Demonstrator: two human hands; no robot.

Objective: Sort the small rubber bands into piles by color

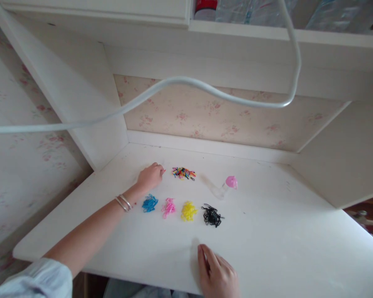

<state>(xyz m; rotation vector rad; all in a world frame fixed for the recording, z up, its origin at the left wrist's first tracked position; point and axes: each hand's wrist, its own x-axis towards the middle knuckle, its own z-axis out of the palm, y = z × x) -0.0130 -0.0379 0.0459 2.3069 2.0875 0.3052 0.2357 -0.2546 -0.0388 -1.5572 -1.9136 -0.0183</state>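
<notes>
My left hand (151,175) reaches to the left side of a mixed pile of small coloured rubber bands (183,173). Its fingers are pinched, and a tiny red rubber band (164,170) shows at their tips. Nearer to me lie four sorted heaps in a row: blue bands (149,203), pink bands (168,207), yellow bands (189,211) and black bands (211,215). By the front edge, below the black heap, rests my right hand (218,271), thumb and forefinger pressed together; whatever they may hold is hidden.
A small clear bottle with a pink lid (231,182) is on the white desk (276,231), right of the mixed pile. A white cable (186,80) crosses the view above the desk. Overhead, a shelf (251,31) holds clear plastic items. Side panels enclose the desk.
</notes>
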